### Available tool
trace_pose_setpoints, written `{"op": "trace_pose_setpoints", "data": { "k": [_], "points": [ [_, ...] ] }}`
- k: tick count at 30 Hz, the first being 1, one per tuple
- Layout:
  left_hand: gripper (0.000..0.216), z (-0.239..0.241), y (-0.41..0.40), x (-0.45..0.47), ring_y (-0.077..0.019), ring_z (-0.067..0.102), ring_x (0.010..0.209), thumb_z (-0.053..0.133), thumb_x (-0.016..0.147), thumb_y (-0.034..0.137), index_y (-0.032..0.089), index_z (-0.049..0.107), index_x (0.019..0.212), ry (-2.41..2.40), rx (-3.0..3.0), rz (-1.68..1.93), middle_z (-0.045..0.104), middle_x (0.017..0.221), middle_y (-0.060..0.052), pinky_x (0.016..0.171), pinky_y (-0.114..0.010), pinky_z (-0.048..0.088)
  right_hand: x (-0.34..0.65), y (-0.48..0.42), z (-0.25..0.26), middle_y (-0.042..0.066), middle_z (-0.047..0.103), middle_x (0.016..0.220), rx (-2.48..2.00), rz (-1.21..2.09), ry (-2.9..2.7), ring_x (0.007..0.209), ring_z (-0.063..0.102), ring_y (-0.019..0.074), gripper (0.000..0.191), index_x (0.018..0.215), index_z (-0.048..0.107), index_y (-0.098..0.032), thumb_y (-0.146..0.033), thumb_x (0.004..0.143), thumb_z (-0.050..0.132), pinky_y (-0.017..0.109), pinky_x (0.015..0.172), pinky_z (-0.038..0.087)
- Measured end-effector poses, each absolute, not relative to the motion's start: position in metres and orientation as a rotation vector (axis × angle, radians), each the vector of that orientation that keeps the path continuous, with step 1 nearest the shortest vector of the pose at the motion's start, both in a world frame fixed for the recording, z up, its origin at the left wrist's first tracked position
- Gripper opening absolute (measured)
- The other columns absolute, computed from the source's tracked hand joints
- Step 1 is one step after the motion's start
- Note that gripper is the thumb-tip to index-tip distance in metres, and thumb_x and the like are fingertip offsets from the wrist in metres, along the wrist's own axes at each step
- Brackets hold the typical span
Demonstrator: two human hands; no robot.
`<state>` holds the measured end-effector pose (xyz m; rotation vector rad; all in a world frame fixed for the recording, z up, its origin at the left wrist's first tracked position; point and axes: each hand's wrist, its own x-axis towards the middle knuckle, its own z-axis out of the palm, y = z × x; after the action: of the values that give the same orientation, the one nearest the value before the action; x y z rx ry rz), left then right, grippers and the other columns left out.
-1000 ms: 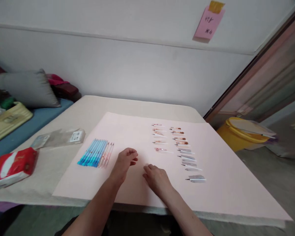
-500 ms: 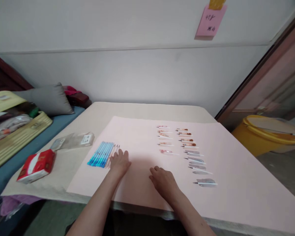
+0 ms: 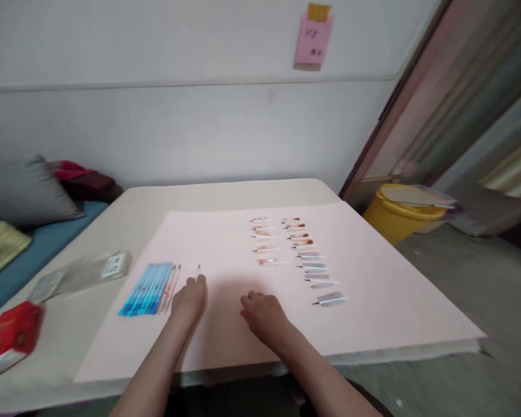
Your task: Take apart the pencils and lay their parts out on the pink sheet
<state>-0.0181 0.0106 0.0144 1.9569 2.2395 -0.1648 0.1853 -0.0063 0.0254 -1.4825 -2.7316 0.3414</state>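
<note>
My left hand [image 3: 189, 296] is closed on a slim pale pen [image 3: 198, 269], whose pointed tip shows above the fingers. Just left of it lie a few pinkish pens [image 3: 169, 289], next to a tight row of blue pens [image 3: 146, 289], all on a pink sheet [image 3: 226, 231]. My right hand [image 3: 264, 315] hovers over or rests on the sheet, fingers loosely bent and thumb apart, with nothing visible in it. Beyond it, thin white sticks with dark tips lie beside patterned pieces [image 3: 266, 249], brown-ended pieces [image 3: 301, 244] and grey pieces [image 3: 331, 299].
On the table's left are a clear plastic sleeve [image 3: 82, 277] and a red tissue pack [image 3: 15, 333]. A yellow bucket [image 3: 386, 217] stands beyond the right edge. A grey cushion [image 3: 26, 191] lies at left, and a pink note [image 3: 312, 37] hangs on the wall.
My left hand has drawn a pale pen rightward, apart from the pinkish pens. My right hand stays near the same place on the sheet. The view has turned to the right.
</note>
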Motion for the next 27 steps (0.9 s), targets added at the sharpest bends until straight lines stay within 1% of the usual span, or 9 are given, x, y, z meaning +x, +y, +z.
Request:
{"op": "trace_pose_setpoints", "data": {
  "k": [2,4,7,9,13,15,21,24,27],
  "points": [
    [0.034,0.009,0.016,-0.015,-0.0276,0.061,0.079,0.029,0.083,0.012,0.015,0.047,0.112,2.19,1.905,-0.089,0.058,0.088,-0.015,0.07,-0.04,0.041,0.186,-0.007,0.025,0.009,0.063,0.09,-1.481,0.368,-2.706,0.084,0.06,0.0221,0.016,0.092,0.059,-0.016,-0.023,0.084,0.047,0.03,0.064,0.043],
    [0.048,0.007,0.022,-0.009,-0.0255,0.061,0.075,0.04,0.078,0.014,0.018,0.037,0.125,2.108,1.765,0.091,0.06,0.078,-0.01,0.069,-0.037,0.041,0.188,-0.007,0.026,0.009,0.063,0.09,-1.488,0.426,-2.633,0.084,0.06,0.0224,0.018,0.092,0.06,-0.017,-0.025,0.085,0.045,0.032,0.066,0.043],
    [0.071,0.012,0.023,0.008,-0.0177,0.056,0.056,0.049,0.071,0.015,0.022,0.021,0.136,1.838,1.415,0.563,0.053,0.062,0.002,0.058,-0.029,0.041,0.19,-0.007,0.028,0.009,0.064,0.094,-1.499,0.599,-2.384,0.086,0.06,0.0221,0.023,0.103,0.057,-0.019,-0.025,0.086,0.043,0.034,0.071,0.043],
    [0.076,0.018,0.019,0.021,-0.0136,0.053,0.05,0.056,0.068,0.018,0.023,0.022,0.136,1.555,1.138,0.858,0.051,0.062,0.006,0.051,-0.026,0.039,0.189,-0.006,0.028,0.008,0.064,0.094,-1.44,0.822,-2.145,0.086,0.061,0.0204,0.028,0.111,0.054,-0.02,-0.026,0.085,0.044,0.033,0.073,0.043],
    [0.065,0.029,0.006,0.041,-0.0122,0.056,0.054,0.068,0.062,0.022,0.022,0.044,0.123,1.173,0.833,1.101,0.056,0.07,0.003,0.05,-0.024,0.04,0.181,-0.001,0.028,0.002,0.063,0.076,-1.225,1.531,-1.521,0.062,0.06,0.0134,0.029,0.108,0.052,-0.019,-0.03,0.082,0.048,0.026,0.057,0.044],
    [0.057,0.031,0.002,0.044,-0.0116,0.055,0.054,0.07,0.062,0.021,0.021,0.05,0.116,1.087,0.776,1.12,0.058,0.072,0.002,0.05,-0.023,0.041,0.178,0.002,0.027,0.0,0.059,0.067,-1.175,1.722,-1.22,0.051,0.055,0.0105,0.027,0.1,0.053,-0.016,-0.03,0.077,0.052,0.022,0.049,0.041],
    [0.025,0.033,0.004,0.029,-0.012,0.06,0.078,0.066,0.072,0.027,0.016,0.059,0.094,1.112,0.582,1.251,0.064,0.091,-0.005,0.062,-0.02,0.046,0.183,0.003,0.03,-0.002,0.055,0.06,-1.067,1.795,-0.988,0.043,0.044,0.0046,0.012,0.073,0.057,-0.013,-0.025,0.071,0.057,0.019,0.043,0.03],
    [0.024,0.037,0.005,0.024,-0.0123,0.06,0.079,0.065,0.073,0.025,0.016,0.06,0.095,1.098,0.522,1.305,0.065,0.094,-0.007,0.064,-0.021,0.047,0.185,0.002,0.032,-0.003,0.052,0.058,-1.013,1.901,-0.97,0.04,0.039,0.0037,0.019,0.076,0.058,-0.014,-0.033,0.075,0.056,0.019,0.04,0.024],
    [0.022,0.039,0.003,0.024,-0.0146,0.061,0.077,0.065,0.073,0.025,0.015,0.06,0.093,1.01,0.545,1.282,0.067,0.092,-0.009,0.068,-0.027,0.049,0.182,0.0,0.034,-0.005,0.049,0.053,-0.931,2.048,-0.949,0.037,0.034,0.004,0.03,0.082,0.058,-0.014,-0.043,0.079,0.052,0.019,0.038,0.02]
  ]
}}
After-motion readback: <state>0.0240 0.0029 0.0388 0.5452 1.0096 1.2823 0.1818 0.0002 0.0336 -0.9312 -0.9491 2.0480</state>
